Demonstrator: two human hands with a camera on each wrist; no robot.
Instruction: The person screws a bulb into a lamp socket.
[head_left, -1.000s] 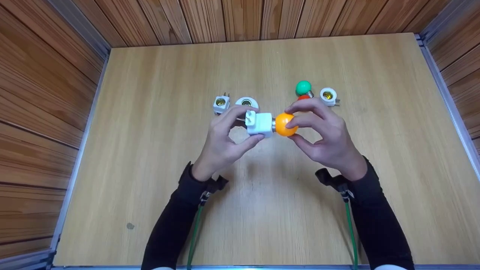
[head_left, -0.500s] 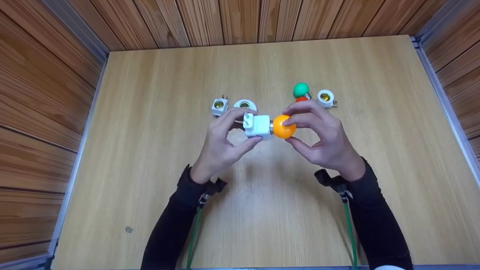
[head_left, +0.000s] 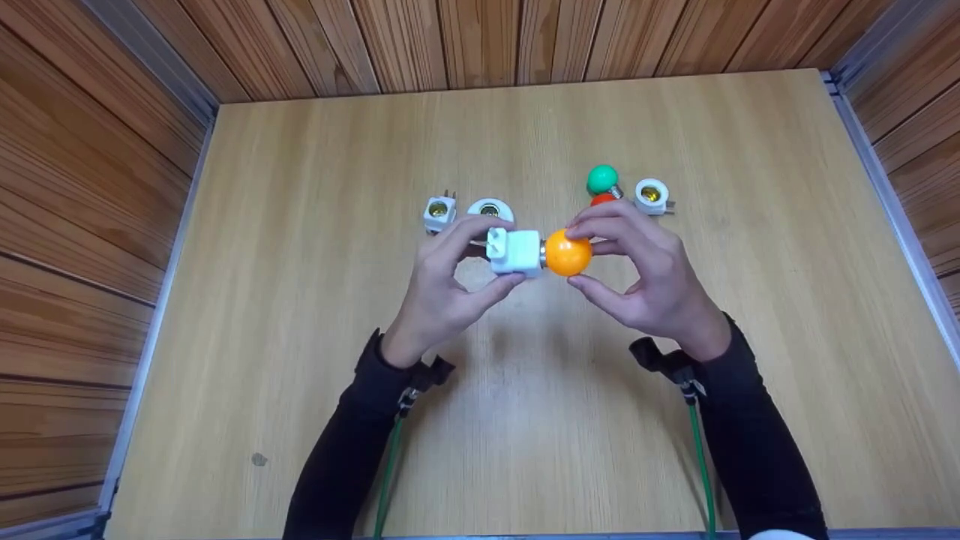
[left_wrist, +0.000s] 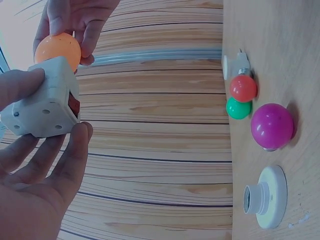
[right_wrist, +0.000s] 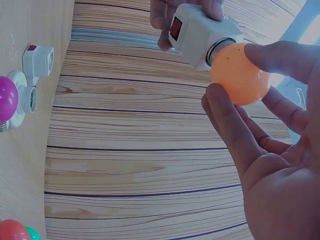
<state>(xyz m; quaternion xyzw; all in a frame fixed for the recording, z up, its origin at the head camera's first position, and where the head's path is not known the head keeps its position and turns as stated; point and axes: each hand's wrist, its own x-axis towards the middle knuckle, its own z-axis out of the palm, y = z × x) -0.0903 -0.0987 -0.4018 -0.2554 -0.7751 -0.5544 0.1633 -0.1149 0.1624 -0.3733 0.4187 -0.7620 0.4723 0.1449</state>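
My left hand (head_left: 448,281) grips a white plug-in bulb socket (head_left: 517,252) between thumb and fingers, its plug prongs pointing left. An orange light bulb (head_left: 568,253) sits with its base in the mouth of this socket, and a ring of metal base shows between them in the head view. My right hand (head_left: 649,274) pinches the orange bulb's globe with thumb and fingertips. Both things are held up over the table. A red switch (right_wrist: 175,28) shows on one side of the socket in the right wrist view.
Beyond the hands lie a green bulb (head_left: 602,179), a red bulb (head_left: 603,199) and a white round-mouthed socket (head_left: 652,196). A switch socket (head_left: 439,214) and a round-based lampholder (head_left: 491,209) stand behind my left hand. A magenta bulb (left_wrist: 272,126) rests on the table (head_left: 375,465).
My right hand's fingers have shifted their hold around the orange bulb. The left hand keeps the socket in almost the same place; the head view has tilted slightly.
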